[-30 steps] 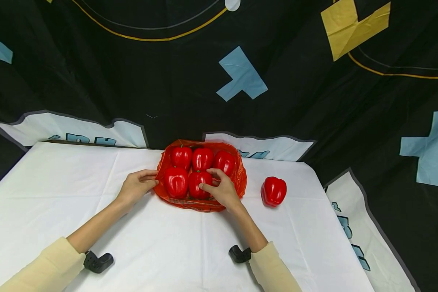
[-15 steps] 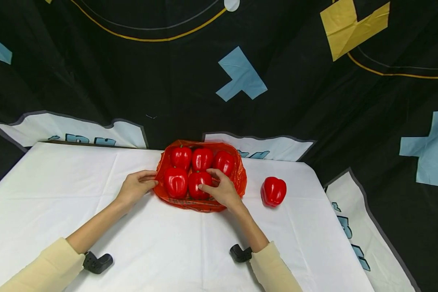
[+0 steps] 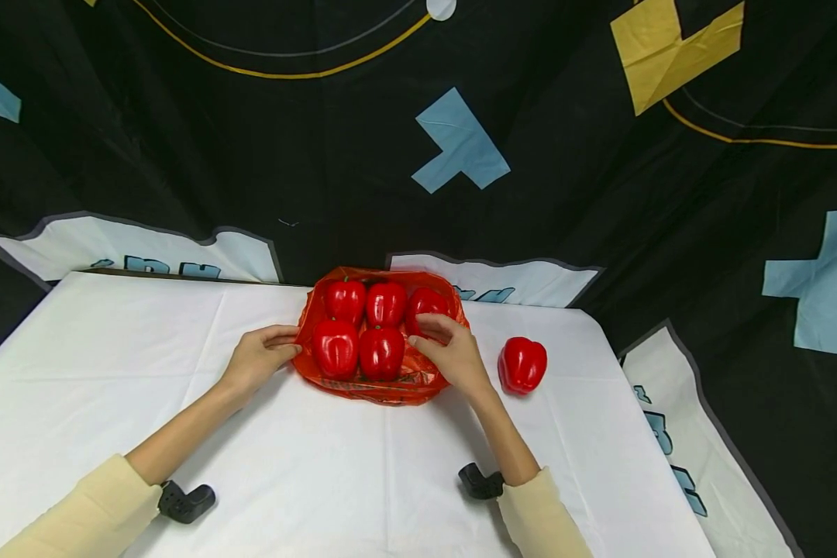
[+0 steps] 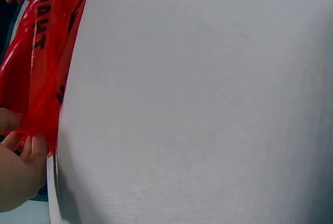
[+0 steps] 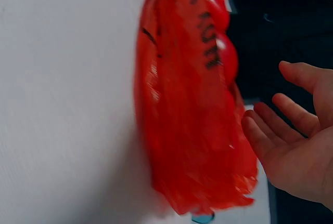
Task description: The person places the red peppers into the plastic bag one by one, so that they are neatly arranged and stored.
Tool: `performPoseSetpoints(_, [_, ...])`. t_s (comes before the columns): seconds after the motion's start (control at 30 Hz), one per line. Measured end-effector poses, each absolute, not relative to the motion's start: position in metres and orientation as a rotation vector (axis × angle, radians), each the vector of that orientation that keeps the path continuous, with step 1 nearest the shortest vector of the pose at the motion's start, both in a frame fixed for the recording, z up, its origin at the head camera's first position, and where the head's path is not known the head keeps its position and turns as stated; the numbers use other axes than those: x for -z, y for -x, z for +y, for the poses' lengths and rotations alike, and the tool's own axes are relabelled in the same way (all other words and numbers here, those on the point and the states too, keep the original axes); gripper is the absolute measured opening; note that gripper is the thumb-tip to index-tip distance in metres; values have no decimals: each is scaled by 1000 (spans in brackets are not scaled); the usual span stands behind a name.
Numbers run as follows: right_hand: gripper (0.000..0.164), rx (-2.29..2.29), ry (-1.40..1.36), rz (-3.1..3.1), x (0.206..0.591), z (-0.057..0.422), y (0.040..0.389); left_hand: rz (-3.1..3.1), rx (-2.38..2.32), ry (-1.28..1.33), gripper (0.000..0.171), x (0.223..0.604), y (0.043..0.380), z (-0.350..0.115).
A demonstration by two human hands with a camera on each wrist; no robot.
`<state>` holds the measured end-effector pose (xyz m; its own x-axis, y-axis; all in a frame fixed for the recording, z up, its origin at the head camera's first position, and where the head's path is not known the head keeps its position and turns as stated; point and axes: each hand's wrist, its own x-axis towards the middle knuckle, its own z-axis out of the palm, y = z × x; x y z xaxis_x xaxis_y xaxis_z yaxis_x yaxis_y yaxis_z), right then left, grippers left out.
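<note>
An orange-red plastic bag with black print lies on the table, its mouth opened upward around several glossy red bell peppers. My left hand pinches the bag's left edge between thumb and fingers, which the left wrist view also shows. Over the bag's right side is my right hand, its fingers spread and holding nothing; it overlaps the rear right pepper in the head view. The front right pepper sits freely in the bag. One more bell pepper lies outside, right of the bag.
A white cloth covers the table. Behind it hangs a black backdrop with blue and yellow shapes. Both wrists wear small black cameras, one on the left and one on the right.
My right hand has let go of the front right pepper and drawn back up and to the right. The left hand has stayed at the bag's edge.
</note>
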<state>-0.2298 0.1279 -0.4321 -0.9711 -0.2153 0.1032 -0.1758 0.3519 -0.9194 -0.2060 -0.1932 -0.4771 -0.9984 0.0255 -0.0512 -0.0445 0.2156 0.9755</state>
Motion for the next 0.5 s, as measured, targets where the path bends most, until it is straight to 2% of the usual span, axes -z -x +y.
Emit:
performPoseSetpoints(0.27, [40,1841,390,2545,403,162,217,2400,-1951,7,40,477,206,-193])
performPoseSetpoints(0.5, [38,1875,351,2665,410,206,222,2394,-1953,9,41,477,205,-193])
